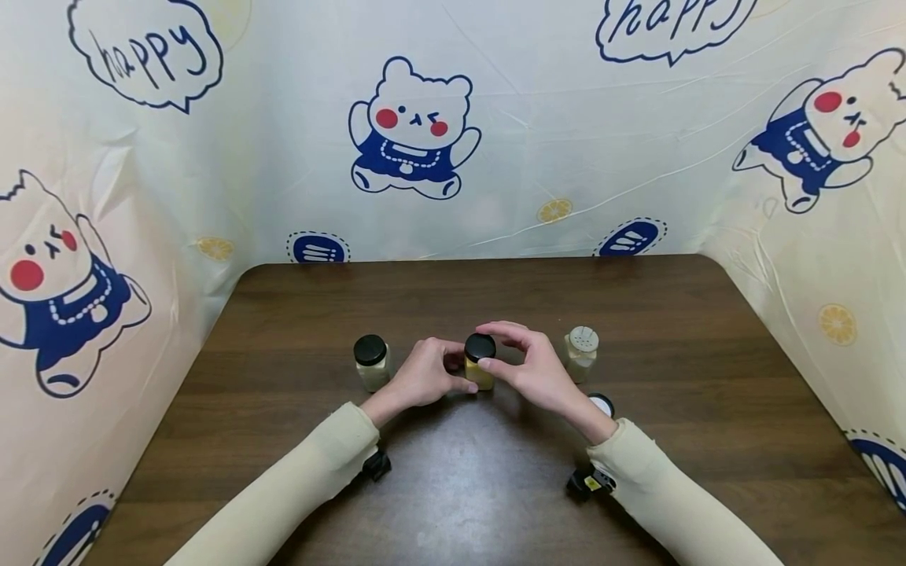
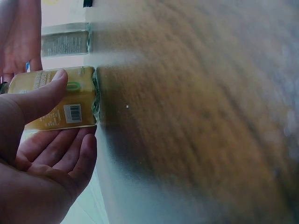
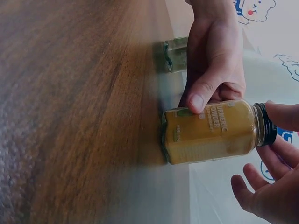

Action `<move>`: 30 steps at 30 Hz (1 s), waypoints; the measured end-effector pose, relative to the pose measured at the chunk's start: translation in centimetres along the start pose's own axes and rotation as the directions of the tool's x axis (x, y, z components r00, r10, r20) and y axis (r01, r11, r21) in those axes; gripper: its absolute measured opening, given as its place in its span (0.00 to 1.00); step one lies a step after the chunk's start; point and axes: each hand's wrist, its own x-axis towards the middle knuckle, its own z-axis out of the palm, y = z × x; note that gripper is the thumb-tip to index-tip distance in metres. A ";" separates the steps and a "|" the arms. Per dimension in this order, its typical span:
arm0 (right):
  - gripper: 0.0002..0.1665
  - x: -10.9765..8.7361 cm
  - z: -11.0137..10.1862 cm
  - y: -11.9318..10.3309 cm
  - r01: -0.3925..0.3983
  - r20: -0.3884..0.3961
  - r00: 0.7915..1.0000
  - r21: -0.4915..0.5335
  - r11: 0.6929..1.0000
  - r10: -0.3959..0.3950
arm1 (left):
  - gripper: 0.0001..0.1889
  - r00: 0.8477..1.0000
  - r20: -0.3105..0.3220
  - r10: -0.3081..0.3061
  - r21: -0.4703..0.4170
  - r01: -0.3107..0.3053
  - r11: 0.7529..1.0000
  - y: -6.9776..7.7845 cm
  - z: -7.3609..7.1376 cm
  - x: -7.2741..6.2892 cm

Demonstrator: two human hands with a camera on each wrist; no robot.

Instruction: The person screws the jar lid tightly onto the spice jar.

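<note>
A glass spice jar (image 1: 479, 377) of yellow powder stands upright on the table between the hands. Its label in the right wrist view reads turmeric powder (image 3: 210, 133). My left hand (image 1: 427, 373) grips the jar body low down, thumb on the near face and fingers round the far side. With thumb and fingertips, my right hand (image 1: 534, 371) pinches the black lid (image 3: 265, 125), which sits on the jar's neck; its other fingers are apart from the glass. In the left wrist view the barcode side of the turmeric jar (image 2: 73, 113) shows beside the left thumb.
To the left stands a pale jar (image 1: 372, 365) with a black lid. On the right is another jar (image 1: 582, 358), its white sprinkle top uncovered. A loose black-rimmed lid (image 1: 602, 404) lies near the right wrist, partly hidden. Patterned cloth (image 1: 283, 141) hangs behind the brown table (image 1: 453, 299).
</note>
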 end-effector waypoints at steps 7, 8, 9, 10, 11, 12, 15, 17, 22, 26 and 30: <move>0.26 0.1 0.5 -0.3 -0.009 -0.057 0.998 -0.059 0.998 0.005 | 0.20 1.000 0.006 -0.005 -0.002 0.005 1.000 0.0 0.0 -0.1; 0.26 0.2 0.5 -0.3 -0.008 -0.064 0.998 -0.064 0.998 0.004 | 0.19 1.000 0.007 -0.004 -0.003 0.004 1.000 0.0 0.0 -0.1; 0.27 0.2 0.6 -0.3 -0.007 -0.071 0.998 -0.067 0.998 0.002 | 0.19 1.000 0.008 -0.003 -0.004 0.003 1.000 0.0 0.0 -0.1; 0.28 0.3 0.7 -0.4 -0.008 -0.077 0.997 -0.068 0.998 0.003 | 0.19 1.000 0.009 -0.002 -0.004 0.002 1.000 0.0 0.0 -0.1; 0.29 0.4 0.7 -0.4 -0.006 -0.082 0.997 -0.065 0.998 0.001 | 0.19 1.000 0.009 -0.001 -0.005 0.001 1.000 0.0 0.0 -0.1; 0.30 0.4 0.7 -0.4 -0.004 -0.085 0.996 -0.062 0.998 -0.002 | 0.19 1.000 0.009 0.000 -0.006 0.000 1.000 0.0 -0.1 -0.1; 0.34 0.5 0.8 -0.2 -0.003 -0.076 0.997 -0.048 0.999 -0.001 | 0.19 1.000 0.009 0.001 -0.011 -0.001 1.000 0.0 -0.1 0.0; 0.34 0.4 0.7 -0.2 -0.005 -0.053 0.999 -0.021 1.000 0.004 | 0.19 1.000 0.008 0.001 -0.016 -0.001 1.000 0.0 -0.1 0.0; 0.31 0.2 0.2 -0.1 0.003 0.035 0.999 0.096 0.995 -0.007 | 0.20 1.000 0.010 -0.005 -0.022 0.006 1.000 0.0 -0.1 0.0; 0.32 0.1 -0.3 0.1 -0.021 0.124 0.992 0.178 0.984 -0.002 | 0.21 1.000 0.011 -0.011 -0.027 0.011 1.000 0.0 0.0 0.0; 0.33 0.1 -0.5 0.2 -0.046 0.191 0.982 0.222 0.974 0.003 | 0.21 1.000 0.008 -0.001 -0.025 0.002 1.000 -0.1 0.0 0.1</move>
